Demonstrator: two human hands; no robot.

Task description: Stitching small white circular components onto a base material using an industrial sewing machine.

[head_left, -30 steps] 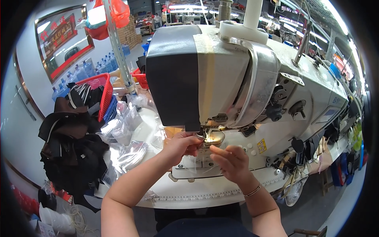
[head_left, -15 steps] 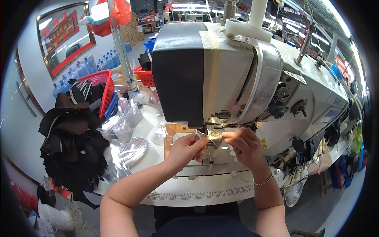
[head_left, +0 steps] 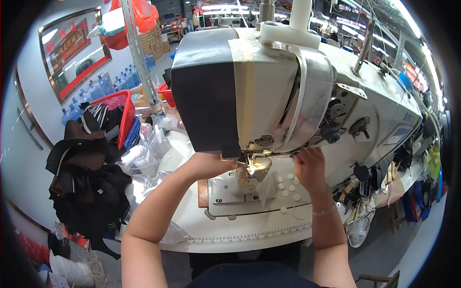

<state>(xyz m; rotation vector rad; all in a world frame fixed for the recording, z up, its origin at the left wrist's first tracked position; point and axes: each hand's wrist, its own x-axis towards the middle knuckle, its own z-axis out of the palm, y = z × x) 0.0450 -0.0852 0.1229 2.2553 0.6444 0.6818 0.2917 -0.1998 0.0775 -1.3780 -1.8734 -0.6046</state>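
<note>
A large sewing machine (head_left: pixel 269 86) with a dark front cover fills the middle, its lit needle area (head_left: pixel 257 165) low at the front. My left hand (head_left: pixel 211 165) reaches in from the left beside the needle area. Its fingers go behind the lower edge of the machine head and are hidden. My right hand (head_left: pixel 309 165) is raised on the right, close under the machine arm. Its fingers are bent together; what they hold, if anything, I cannot make out. Several white round discs (head_left: pixel 288 185) lie on the bed between the needle area and my right wrist.
A measuring tape (head_left: pixel 240 237) runs along the curved front edge of the table (head_left: pixel 225 247). Clear plastic bags (head_left: pixel 149 144) lie on the left, beside a heap of dark cut pieces (head_left: pixel 89 182) and a red basket (head_left: pixel 126 120). Straps and dark pieces (head_left: pixel 365 180) hang at the right.
Both hands were close together at the needle with pinched fingers. My left hand has moved up and behind the machine head; my right has moved right and up, under the arm. The view has shifted slightly.
</note>
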